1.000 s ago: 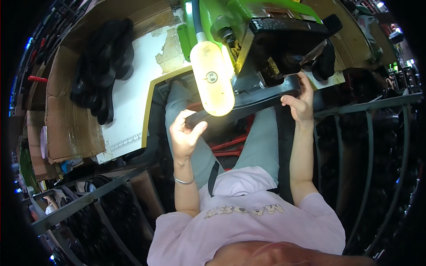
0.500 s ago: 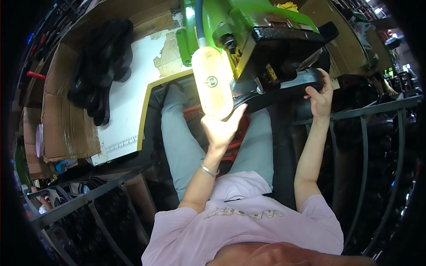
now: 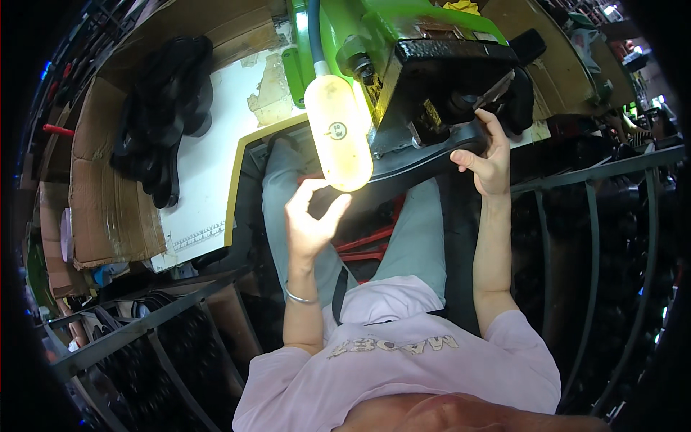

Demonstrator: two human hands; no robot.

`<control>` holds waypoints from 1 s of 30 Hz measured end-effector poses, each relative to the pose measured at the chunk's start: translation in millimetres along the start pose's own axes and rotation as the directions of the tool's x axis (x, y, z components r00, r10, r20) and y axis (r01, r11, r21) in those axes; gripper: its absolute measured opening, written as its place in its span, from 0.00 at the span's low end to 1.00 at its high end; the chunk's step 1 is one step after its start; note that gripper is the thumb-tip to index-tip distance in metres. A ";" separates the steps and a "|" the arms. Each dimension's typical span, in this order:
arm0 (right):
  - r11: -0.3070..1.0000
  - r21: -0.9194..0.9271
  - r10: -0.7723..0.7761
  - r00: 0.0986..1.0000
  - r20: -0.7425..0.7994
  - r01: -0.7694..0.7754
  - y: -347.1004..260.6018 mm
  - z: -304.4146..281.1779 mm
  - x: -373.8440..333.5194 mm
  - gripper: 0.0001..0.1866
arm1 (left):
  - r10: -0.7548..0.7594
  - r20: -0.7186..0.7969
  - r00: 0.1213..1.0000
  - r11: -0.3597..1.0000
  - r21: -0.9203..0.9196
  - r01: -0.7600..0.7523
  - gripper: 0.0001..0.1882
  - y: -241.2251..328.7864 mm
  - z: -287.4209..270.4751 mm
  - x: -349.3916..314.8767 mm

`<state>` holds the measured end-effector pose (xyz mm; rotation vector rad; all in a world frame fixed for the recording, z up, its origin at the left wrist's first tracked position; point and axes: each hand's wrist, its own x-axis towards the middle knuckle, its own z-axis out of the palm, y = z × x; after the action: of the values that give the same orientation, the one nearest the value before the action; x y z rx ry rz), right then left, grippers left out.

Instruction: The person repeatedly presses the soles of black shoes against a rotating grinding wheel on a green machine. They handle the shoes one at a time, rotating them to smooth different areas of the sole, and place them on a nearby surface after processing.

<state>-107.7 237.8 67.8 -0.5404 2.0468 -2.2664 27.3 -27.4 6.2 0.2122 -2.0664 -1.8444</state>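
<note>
A long, curved black shoe sole (image 3: 410,168) lies under the black head of a green machine (image 3: 425,21). My right hand (image 3: 491,162) grips its right end, thumb on the near edge and fingers reaching over the far side. My left hand (image 3: 313,219) is curled at the left end, with thumb and fingers apart around it. A bright oval lamp (image 3: 338,137) hangs just above the left fingertips and hides part of that end. The contact point under the machine head is in shadow.
On the white tabletop (image 3: 209,158) at left lies a pile of black soles (image 3: 162,108), beside a cardboard wall (image 3: 115,180). Metal rack rails (image 3: 155,320) stand at my left and more rails (image 3: 597,173) at my right. A red frame (image 3: 367,245) shows between my legs.
The sole has shifted left under the machine head. My left hand has moved left and nearer to me, and my right hand has also moved left with its end.
</note>
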 end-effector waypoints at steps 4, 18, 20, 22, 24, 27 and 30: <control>0.998 -0.007 -0.063 0.998 0.004 0.063 -6.8 -2.9 0.3 0.34 | 0.099 -0.021 0.995 0.970 0.226 -0.092 0.17 20.6 17.6 11.0; 0.997 0.065 0.039 0.999 0.023 -0.040 2.1 7.3 3.7 0.33 | 0.042 -0.070 0.997 0.993 0.109 -0.034 0.15 20.6 11.3 18.4; 0.995 0.082 0.045 0.998 0.044 -0.048 4.6 16.0 0.5 0.33 | 0.061 -0.107 0.992 0.994 0.099 -0.050 0.16 10.9 2.6 15.9; 0.994 0.094 0.049 0.997 0.055 -0.054 5.7 23.4 -2.5 0.33 | 0.089 -0.129 0.988 0.995 0.063 -0.081 0.17 5.5 -4.8 14.2; 0.992 0.110 0.056 0.996 0.062 -0.062 6.7 32.2 -4.9 0.33 | 0.053 -0.150 0.987 0.993 0.109 -0.037 0.18 7.6 -12.6 9.2; 0.990 0.100 0.090 0.993 0.077 -0.097 10.1 38.8 -11.7 0.33 | 0.053 -0.165 0.985 0.987 0.156 -0.027 0.20 2.1 -22.4 4.1; 0.991 0.078 0.102 0.988 0.114 -0.111 11.2 51.0 -19.9 0.33 | 0.074 -0.176 0.982 0.973 0.228 -0.033 0.20 1.0 -38.0 -4.4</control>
<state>-76.9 192.6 56.0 -0.5237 1.8740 -2.1984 45.2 -61.0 9.5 0.3666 -2.1250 -1.4978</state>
